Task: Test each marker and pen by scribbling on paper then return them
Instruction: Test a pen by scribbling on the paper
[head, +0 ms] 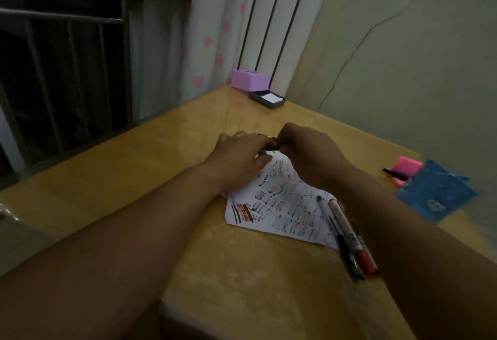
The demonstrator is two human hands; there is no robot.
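Observation:
A white paper (279, 213) covered in black and red scribbles lies on the yellow table (166, 167). My left hand (239, 157) and my right hand (306, 151) meet above the paper's far edge, both gripping a small dark pen (271, 142) between them; most of it is hidden by my fingers. On the paper's right side lie a black pen (338, 234) and a white marker with a red cap (352, 237), side by side under my right forearm.
A pink box (250, 80) and a grey tray with white notes (267, 99) stand at the table's far corner. Pink sticky notes (407, 169) with a black pen (394, 173) on them and a blue pouch (435, 193) lie at the right edge.

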